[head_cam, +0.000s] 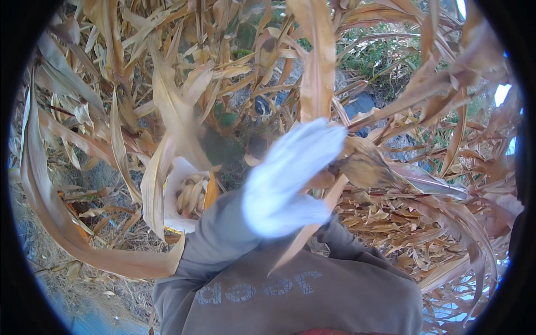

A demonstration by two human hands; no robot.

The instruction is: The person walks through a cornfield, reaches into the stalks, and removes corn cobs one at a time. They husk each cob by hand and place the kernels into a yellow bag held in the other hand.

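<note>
My left hand [291, 180] wears a white glove and is blurred by motion. Its fingers point up and to the right, with the thumb spread away below, and nothing shows in its grasp. Just beyond the fingertips is a corn ear in a dry, dark-spotted husk [366, 163]; whether the glove touches it cannot be told. Behind the glove, a small part of my right hand [321, 181] shows beside the ear, mostly hidden. A narrow dry corn leaf [307, 234] slants down across my chest.
Left of my forearm stands a white container [171, 201] holding several corn ears [192, 197]. Dry corn leaves hang close on every side, a broad one [317, 63] directly ahead. A long leaf [104, 261] curves at the left. Leaf litter [402, 226] covers ground at the right.
</note>
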